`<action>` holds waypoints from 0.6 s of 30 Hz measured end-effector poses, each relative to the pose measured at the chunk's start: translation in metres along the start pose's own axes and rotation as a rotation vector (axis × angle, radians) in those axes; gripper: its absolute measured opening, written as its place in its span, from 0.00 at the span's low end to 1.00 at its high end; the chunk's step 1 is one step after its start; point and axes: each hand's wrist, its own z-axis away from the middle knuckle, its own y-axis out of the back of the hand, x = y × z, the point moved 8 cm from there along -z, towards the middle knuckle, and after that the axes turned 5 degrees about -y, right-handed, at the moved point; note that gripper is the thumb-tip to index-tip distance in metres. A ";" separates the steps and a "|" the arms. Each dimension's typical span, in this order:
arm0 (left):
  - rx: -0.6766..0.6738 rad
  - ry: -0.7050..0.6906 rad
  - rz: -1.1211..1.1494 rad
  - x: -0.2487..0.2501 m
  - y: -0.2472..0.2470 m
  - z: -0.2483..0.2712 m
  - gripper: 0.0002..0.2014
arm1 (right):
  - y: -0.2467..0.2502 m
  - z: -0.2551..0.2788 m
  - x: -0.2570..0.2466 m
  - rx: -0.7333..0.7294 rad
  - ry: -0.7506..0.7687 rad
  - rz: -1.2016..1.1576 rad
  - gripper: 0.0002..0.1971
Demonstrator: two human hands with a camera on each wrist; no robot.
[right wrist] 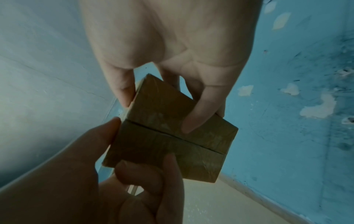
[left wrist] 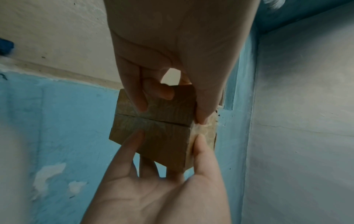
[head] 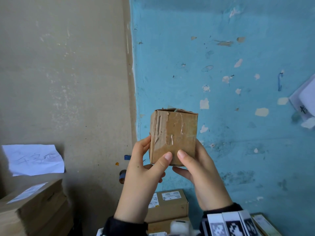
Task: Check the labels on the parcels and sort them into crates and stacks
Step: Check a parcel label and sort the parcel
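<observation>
My left hand (head: 143,174) and right hand (head: 202,174) both grip a small taped box (head: 173,137), thumbs on its near face, fingers beneath, holding it up at frame centre.

A box (head: 173,136) is sitting upright in mid-air before the wall (head: 221,65), between the left hand (head: 144,169) and the right hand (head: 202,174), both touching its lower part. Below the hands, two parcels (head: 172,205) are lying stacked one on the other. Far left, a stack of cartons (head: 34,206) is standing against the wall, with a paper sheet (head: 34,159) hanging just above it.
</observation>
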 end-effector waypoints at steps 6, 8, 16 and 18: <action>-0.009 -0.002 -0.052 -0.001 0.004 -0.001 0.33 | -0.002 0.003 -0.003 0.004 0.008 0.003 0.31; -0.035 0.011 -0.063 -0.003 0.004 0.000 0.34 | 0.000 0.003 -0.004 0.027 0.009 -0.011 0.34; 0.074 -0.053 -0.091 -0.008 0.019 0.000 0.29 | 0.013 0.005 0.000 0.138 -0.021 -0.044 0.43; 0.115 -0.094 -0.132 -0.004 0.022 -0.001 0.27 | 0.013 0.004 0.007 0.119 -0.021 0.008 0.55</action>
